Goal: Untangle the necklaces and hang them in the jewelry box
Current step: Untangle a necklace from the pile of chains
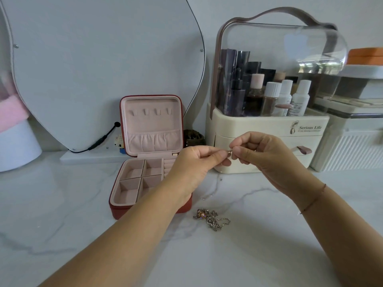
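At the far left of the frame a white tub [18, 146] topped with pink fluff stands on the marble counter [62, 204], beside a curved mirror [99, 65] that fills the upper left. Left of centre sits the jewelry box [116, 211], red outside and pink inside, with its lid standing upright. The lid carries a row of four hooks [150, 112] above a gathered pocket; the base holds four square compartments [132, 172] and a strip of ring rolls on their right.

The left hand [192, 164] reaches across the box's right edge, thumb and forefinger pinched on a small metal piece [229, 151]. The right hand [265, 156] pinches the same piece from the other side, fingers curled. Below them, lower centre, the heap of necklaces [211, 219] lies tangled on the marble, just right of the box's front corner. Whether the pinched piece joins that heap cannot be told.

Behind the hands stands a cream cosmetics organizer [259, 125]: bottles [271, 96] and dark tubes under a clear dome, and a drawer [306, 141] beneath. White containers [352, 146] are stacked at the right edge.
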Motion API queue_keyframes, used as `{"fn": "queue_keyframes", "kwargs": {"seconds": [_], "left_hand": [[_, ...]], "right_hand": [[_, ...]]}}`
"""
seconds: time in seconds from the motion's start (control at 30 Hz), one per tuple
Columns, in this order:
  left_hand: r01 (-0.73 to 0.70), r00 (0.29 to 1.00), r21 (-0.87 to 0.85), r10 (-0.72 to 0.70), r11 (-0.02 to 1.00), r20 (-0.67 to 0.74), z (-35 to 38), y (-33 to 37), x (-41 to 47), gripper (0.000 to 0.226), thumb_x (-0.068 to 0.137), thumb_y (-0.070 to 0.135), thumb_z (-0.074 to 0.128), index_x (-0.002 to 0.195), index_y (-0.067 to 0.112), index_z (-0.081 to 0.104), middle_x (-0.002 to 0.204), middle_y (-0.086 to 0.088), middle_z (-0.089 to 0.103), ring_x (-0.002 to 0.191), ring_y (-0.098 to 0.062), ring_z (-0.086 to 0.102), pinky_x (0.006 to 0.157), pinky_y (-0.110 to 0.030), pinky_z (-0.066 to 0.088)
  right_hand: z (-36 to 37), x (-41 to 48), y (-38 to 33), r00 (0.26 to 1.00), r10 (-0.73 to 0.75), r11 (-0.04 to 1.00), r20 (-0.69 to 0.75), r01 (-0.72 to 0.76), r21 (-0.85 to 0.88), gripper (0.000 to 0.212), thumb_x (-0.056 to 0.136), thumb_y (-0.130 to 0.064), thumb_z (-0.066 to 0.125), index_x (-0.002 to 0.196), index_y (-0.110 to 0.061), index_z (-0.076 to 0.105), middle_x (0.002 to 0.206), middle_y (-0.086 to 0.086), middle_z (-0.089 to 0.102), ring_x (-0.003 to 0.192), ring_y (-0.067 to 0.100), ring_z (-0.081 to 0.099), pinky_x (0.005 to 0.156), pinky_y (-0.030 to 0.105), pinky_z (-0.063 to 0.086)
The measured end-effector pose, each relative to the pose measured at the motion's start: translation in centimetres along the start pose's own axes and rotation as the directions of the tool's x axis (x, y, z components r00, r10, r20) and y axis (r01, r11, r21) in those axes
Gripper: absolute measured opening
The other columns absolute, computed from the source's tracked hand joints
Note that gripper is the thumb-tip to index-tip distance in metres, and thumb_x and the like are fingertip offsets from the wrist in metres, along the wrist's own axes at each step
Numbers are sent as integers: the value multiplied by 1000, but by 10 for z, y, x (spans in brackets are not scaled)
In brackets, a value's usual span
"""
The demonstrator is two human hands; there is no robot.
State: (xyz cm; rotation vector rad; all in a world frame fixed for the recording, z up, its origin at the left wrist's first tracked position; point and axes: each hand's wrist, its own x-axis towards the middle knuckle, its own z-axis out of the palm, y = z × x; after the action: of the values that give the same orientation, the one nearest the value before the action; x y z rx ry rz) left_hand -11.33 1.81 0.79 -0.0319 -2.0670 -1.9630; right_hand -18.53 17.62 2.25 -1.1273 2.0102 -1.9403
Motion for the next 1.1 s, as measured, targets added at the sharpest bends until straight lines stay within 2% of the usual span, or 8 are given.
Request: {"fn": "queue_keyframes", "kwargs": {"seconds": [0.13,0.23,0.4,0.57,0.67,0.77,0.97,1.1], "left_hand": [[-2,999,11,3,1000,-34,-1,1,0,10,88,21,64,83,20,73,77,3,74,76,0,64,81,-19,43],[3,998,6,-2,1000,-56,-2,1,-1,10,87,20,66,79,21,73,72,7,73,67,4,61,83,-23,43],[41,999,18,-40,999,-20,-1,3,-2,7,86,18,67,81,19,72,72,7,72,67,4,61,83,-20,45],[44,999,7,-44,999,8,1,3,-3,10,87,9,64,85,17,70,72,7,70,64,5,58,73,-14,44],[53,998,-2,-53,999,17,0,4,-3,4,84,14,68,87,16,70,71,10,68,64,6,58,68,-10,44],[60,998,-11,-60,998,30,-1,4,-3,6,81,19,72,85,16,69,66,13,64,63,5,56,70,-11,43],[63,997,-67,-59,996,58,-1,5,-4,10,76,20,74,82,15,68,70,7,62,63,1,55,71,-12,44],[61,997,-89,-57,994,49,-1,5,-3,12,71,27,73,82,21,74,81,6,72,76,2,62,83,-17,44]], "right_hand": [[-1,-1,1,999,34,997,-18,-35,-68,12,82,-4,68,90,-12,70,72,2,68,65,10,54,61,16,44],[-1,-1,1,998,51,992,-45,-55,-109,12,83,-6,69,86,-17,73,69,-1,67,60,6,51,60,15,43],[1,-1,0,995,39,986,-87,-53,-161,9,85,-7,68,83,-15,72,68,-3,64,58,6,47,60,18,40],[4,-2,-2,998,19,990,-52,-26,-141,7,88,-8,65,83,-11,69,64,-4,60,56,7,44,57,17,39],[4,-2,-2,1000,14,993,-20,-17,-115,7,88,-8,64,83,-11,68,64,-4,59,56,8,44,56,16,39],[4,-2,-3,1000,17,996,-5,-17,-88,4,86,-12,65,85,-9,68,63,-4,57,56,8,43,55,15,39],[5,-2,-3,999,31,999,34,-31,-10,16,76,-23,66,84,-9,67,60,-4,55,55,7,43,54,15,38],[3,-2,-3,999,46,998,-1,-46,33,15,76,-23,66,82,-9,66,59,-2,51,55,9,40,55,16,36]]}}
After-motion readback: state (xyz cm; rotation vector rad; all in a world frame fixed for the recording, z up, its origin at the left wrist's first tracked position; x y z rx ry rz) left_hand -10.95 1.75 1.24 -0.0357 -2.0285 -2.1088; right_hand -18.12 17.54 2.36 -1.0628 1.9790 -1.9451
